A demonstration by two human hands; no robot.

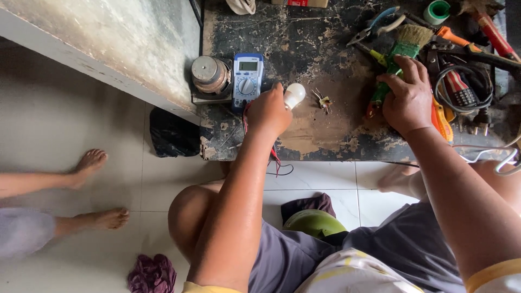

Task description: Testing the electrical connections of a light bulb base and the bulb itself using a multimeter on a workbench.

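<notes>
Holding a white bulb (294, 94), left hand (268, 111); right hand (408, 97) among tools (461, 65).

Your left hand (269, 111) grips a white bulb (294, 95); the multimeter (247, 80) sits at its ten o'clock. Your right hand (407, 97) rests on the green-handled brush (400, 54).

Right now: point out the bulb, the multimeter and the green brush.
white bulb (294, 95), head view, on its rounded glass.
multimeter (247, 81), head view, near its dial.
green brush (402, 51), head view, on the green handle below the bristles.
</notes>
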